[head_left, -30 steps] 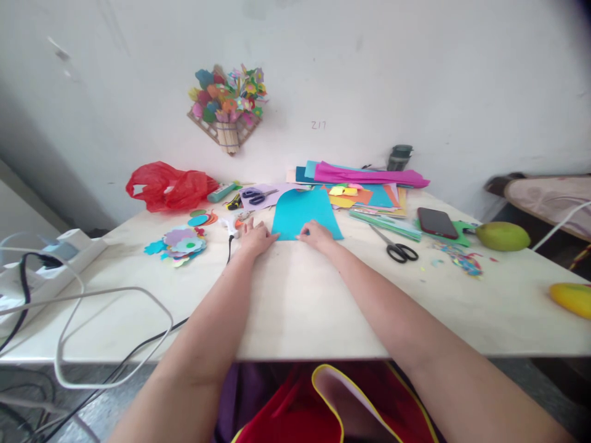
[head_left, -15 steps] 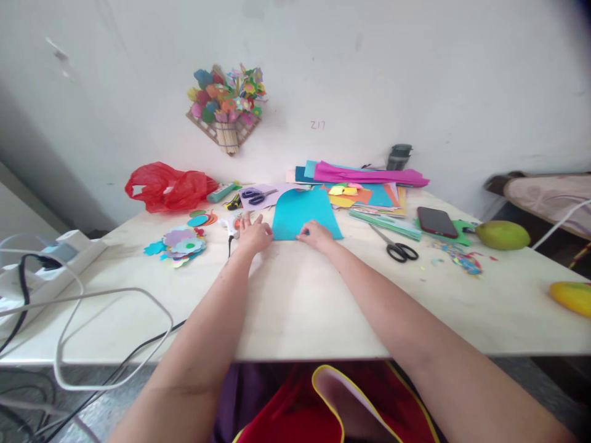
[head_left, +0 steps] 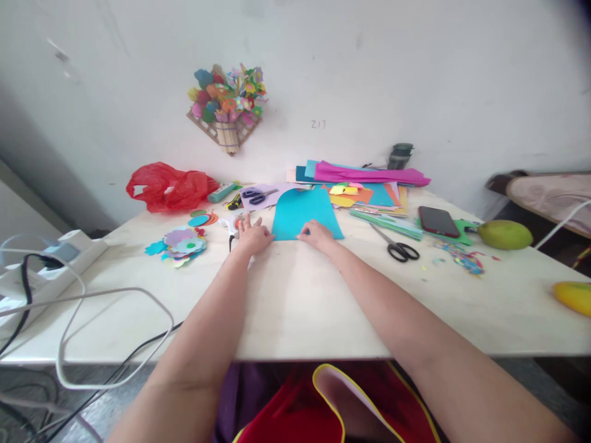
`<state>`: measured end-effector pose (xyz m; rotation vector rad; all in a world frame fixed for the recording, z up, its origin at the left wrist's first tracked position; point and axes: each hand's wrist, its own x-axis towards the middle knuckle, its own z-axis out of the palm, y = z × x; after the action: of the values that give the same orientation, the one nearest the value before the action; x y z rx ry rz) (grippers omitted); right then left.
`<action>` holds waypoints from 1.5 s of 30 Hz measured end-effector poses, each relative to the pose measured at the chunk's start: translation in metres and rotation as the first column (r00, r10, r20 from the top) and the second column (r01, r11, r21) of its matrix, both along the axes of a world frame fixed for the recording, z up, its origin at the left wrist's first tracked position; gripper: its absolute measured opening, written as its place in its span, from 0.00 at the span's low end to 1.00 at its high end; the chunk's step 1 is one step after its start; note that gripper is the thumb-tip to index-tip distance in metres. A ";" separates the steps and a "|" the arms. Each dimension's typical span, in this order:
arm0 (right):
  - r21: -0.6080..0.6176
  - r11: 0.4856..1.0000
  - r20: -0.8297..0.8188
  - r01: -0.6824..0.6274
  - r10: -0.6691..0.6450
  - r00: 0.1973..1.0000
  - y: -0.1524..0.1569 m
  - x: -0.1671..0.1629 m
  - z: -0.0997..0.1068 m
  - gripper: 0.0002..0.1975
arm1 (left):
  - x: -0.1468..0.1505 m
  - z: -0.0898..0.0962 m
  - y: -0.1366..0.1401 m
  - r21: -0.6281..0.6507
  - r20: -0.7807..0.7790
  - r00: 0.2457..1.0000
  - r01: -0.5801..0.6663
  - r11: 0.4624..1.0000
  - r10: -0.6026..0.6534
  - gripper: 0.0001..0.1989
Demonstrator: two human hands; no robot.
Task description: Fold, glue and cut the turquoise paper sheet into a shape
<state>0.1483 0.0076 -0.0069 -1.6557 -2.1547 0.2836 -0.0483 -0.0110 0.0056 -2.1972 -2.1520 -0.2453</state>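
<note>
A bright blue craft sheet (head_left: pixel 307 212) lies in front of me, its far left corner rounded. My left hand (head_left: pixel 253 236) is at the sheet's near left corner, its fingers apart and its thumb side touching the corner. Curled at the near edge, my right hand (head_left: pixel 316 235) pinches the sheet between thumb and fingertips. Just beyond my left hand is a white glue gun (head_left: pixel 228 224), partly covered by it. Dark-handled scissors (head_left: pixel 258 195) rest on a lilac sheet (head_left: pixel 277 193) behind.
Paper flower cutouts (head_left: pixel 182 243) and a red plastic bag (head_left: pixel 170 187) are on the left. Black scissors (head_left: pixel 401 251), a phone (head_left: pixel 438 221), paper scraps (head_left: pixel 466 261) and a green mango (head_left: pixel 504 235) are on the right. Cables and a power strip (head_left: pixel 60 264) occupy the table's left edge.
Both hands and the blue sheet stay almost where they were. The whole view has shifted very slightly.
</note>
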 end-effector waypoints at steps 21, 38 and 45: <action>0.028 0.999 0.022 -0.030 0.029 0.999 0.002 0.001 -0.003 0.09 | 0.081 0.001 -0.045 -0.126 -0.070 0.961 0.259 0.958 -0.269 0.30; 0.006 0.999 0.007 -0.049 0.048 0.999 0.001 0.004 -0.001 0.08 | 0.094 0.006 -0.050 -0.101 -0.125 0.987 0.089 0.991 -0.101 0.33; 0.015 0.998 -0.004 -0.062 0.062 0.998 0.005 0.006 -0.005 0.07 | 0.084 0.010 -0.051 -0.092 -0.231 0.970 0.055 0.994 -0.075 0.31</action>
<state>0.1545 0.0130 -0.0115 -1.5808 -2.2026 0.2887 0.0360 -0.0622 0.0156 -2.2146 -2.0017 0.1022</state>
